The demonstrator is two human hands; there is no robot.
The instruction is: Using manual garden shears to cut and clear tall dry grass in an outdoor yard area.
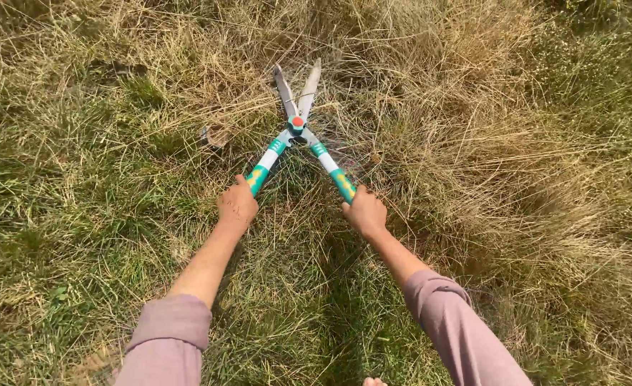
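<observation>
No container is seen in the head view; only grass [80, 214] is shown, green on the left and dry, straw-coloured on the right and at the top.

A pair of hedge shears [298, 125] is held out in front of the person, low over the grass near the middle of the view. Two grey metal blades [309, 86] are seen, slightly parted into a narrow V, joined at a red pivot bolt [298, 121]. Below the pivot, two handles are spread wide apart; each is white with teal bands and a teal grip marked with yellow.

The long axis of the shears runs away from the person, towards the top of the view, with the blade tips pointed into the dry tuft and the handles directed back to the hands.

The left hand [237, 206] is closed in a fist around the end of the left handle [266, 163]. The right hand [365, 211] is closed likewise around the end of the right handle [334, 174]. The hands are held well apart. Mauve sleeves [459, 329] are pushed up the forearms.
</observation>
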